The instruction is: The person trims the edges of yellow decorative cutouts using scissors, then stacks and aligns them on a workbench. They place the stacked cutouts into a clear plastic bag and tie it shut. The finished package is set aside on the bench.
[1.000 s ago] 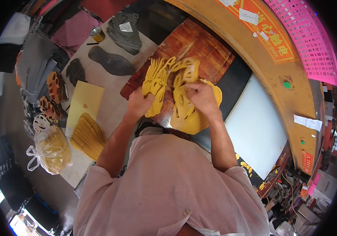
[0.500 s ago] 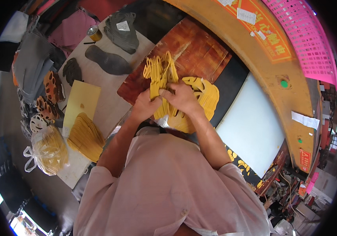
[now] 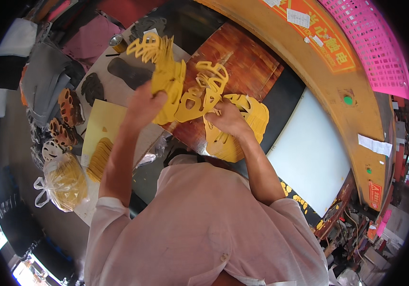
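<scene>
A thick stack of yellow cut-out shoe-upper pieces, holed at the far end, is gripped in my left hand, raised above the left part of the reddish-brown board. My right hand has its fingers closed on a few similar yellow cut-out pieces. These fan out from it toward the left-hand stack. Another pile of yellow cut-outs lies beneath and beside my right hand, partly covered by it.
At left stand a yellow sheet, a yellow pile, a plastic bag of yellow pieces, a dark sole-shaped piece and a tin. An orange machine beam arches at right, beyond a pale panel; a pink basket hangs above.
My hands were together at the yellow stack; now they are apart. The left has moved left and up with most pieces, while the right has shifted slightly right with a few.
</scene>
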Tool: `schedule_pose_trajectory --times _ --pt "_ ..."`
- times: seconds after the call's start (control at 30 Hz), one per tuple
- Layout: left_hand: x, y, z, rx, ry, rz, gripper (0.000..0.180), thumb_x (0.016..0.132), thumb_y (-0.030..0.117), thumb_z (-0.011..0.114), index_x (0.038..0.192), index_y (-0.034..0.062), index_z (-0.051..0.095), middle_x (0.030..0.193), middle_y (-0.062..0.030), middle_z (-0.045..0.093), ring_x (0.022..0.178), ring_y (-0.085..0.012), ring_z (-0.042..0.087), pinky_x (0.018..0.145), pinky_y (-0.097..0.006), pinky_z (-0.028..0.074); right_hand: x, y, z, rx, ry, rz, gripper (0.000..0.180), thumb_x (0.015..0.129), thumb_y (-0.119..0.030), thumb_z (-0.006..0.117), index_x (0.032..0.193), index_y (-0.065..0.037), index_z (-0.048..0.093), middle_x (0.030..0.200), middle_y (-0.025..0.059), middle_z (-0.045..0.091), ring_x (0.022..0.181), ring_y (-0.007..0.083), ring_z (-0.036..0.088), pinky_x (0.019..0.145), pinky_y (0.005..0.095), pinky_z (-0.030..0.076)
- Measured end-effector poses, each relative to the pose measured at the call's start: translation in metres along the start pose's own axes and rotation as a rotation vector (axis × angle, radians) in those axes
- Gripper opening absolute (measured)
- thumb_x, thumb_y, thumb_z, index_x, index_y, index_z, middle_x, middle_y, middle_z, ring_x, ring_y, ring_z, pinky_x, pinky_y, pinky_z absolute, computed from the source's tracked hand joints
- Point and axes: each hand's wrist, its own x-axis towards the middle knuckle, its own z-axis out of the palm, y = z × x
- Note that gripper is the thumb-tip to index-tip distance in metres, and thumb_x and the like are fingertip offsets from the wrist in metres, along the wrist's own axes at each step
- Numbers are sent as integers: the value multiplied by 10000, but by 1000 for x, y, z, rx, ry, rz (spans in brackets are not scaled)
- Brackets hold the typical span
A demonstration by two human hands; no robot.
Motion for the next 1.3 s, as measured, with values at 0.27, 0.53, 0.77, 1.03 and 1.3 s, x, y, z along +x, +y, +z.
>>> schedule_pose_trajectory --times 0.27,0.53,0.77,1.03,1.3 --pt "-43 -30 114 -96 -170 54 360 929 197 611 1246 34 665 1100 -228 728 1043 -372 714 936 -436 551 8 6 -1 198 -58 155 363 936 -342 762 1036 7 741 899 130 714 827 186 665 759 380 534" --pt "-23 1 66 43 178 54 307 907 176 615 1153 9 688 1024 -237 737 976 -452 706 846 -492 570 -4 -4 12 -106 73 5 313 937 -278 706 989 29 728 860 250 694 808 387 679 774 462 538" --pt "-21 10 74 -110 -118 24 392 955 259 643 1253 6 665 1168 -281 706 1120 -417 690 971 -460 529 -4 -30 28 -277 -164 -83 272 889 -221 723 1031 9 760 996 260 732 976 449 700 883 514 541" --pt "-10 -16 58 -76 -109 -150 412 973 336 650 1201 -2 712 1084 -209 762 1002 -383 731 892 -416 556 0 -9 9 -85 -212 -154 307 848 -67 682 1136 3 766 957 270 722 870 399 692 810 408 554" --pt "-10 -43 -4 -431 136 -279 370 1026 282 635 1144 -56 730 963 -48 751 824 -108 670 746 -302 544 -10 -8 -50 141 8 112 425 872 6 582 1258 13 758 1031 139 806 872 182 707 799 326 550"
